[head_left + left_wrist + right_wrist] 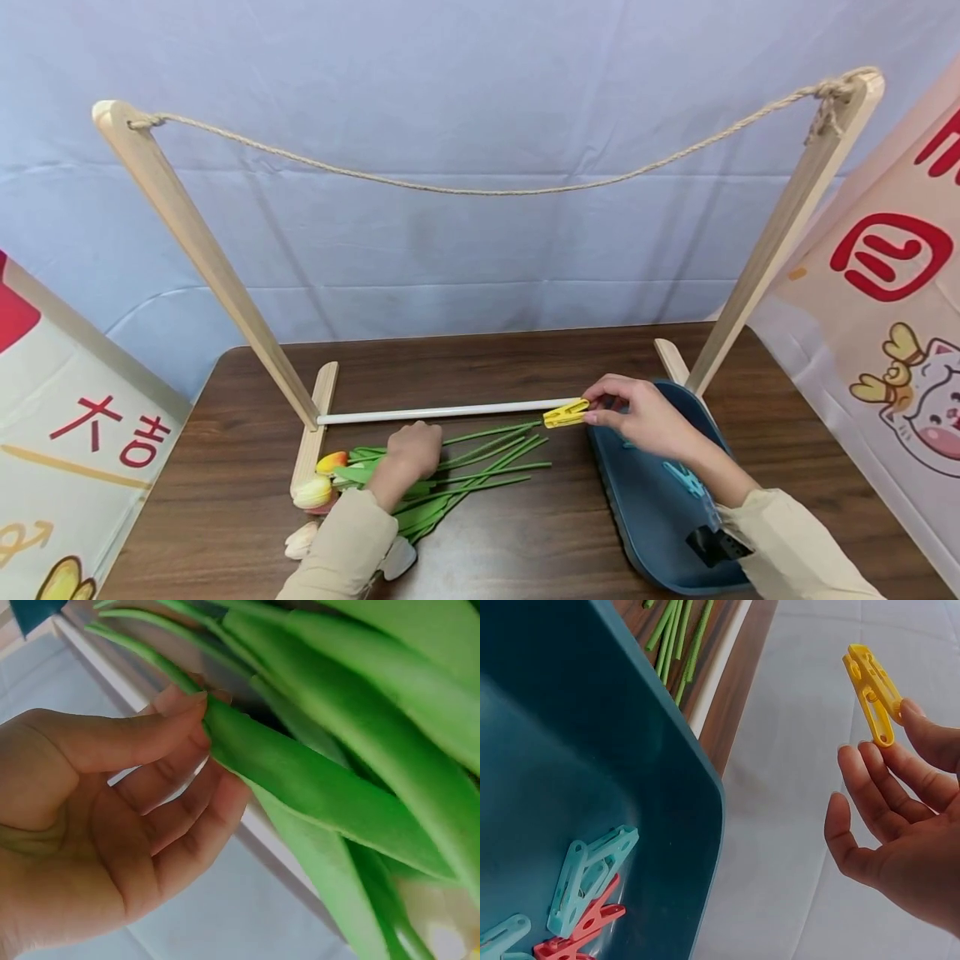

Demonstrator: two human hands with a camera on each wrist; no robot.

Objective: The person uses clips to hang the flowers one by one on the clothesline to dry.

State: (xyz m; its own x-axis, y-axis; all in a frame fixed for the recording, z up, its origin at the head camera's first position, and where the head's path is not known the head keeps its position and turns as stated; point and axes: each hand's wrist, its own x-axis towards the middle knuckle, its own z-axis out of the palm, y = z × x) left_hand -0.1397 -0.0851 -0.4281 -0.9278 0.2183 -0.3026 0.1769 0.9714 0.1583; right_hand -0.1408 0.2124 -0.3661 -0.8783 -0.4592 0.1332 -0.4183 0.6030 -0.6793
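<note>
My left hand is over a bunch of artificial tulips lying on the table, their flower heads to the left and green stems to the right. In the left wrist view, its thumb and fingers pinch a tulip stem just where a broad leaf begins. My right hand holds a yellow clothespin near the far left corner of the blue tray. The right wrist view shows thumb and fingertips pinching the handle ends of the yellow clothespin, its other end pointing away.
Turquoise clothespins and a red clothespin lie in the tray. A wooden frame with two posts stands behind the tulips, a slack rope strung between its tops. Its white crossbar runs low along the table.
</note>
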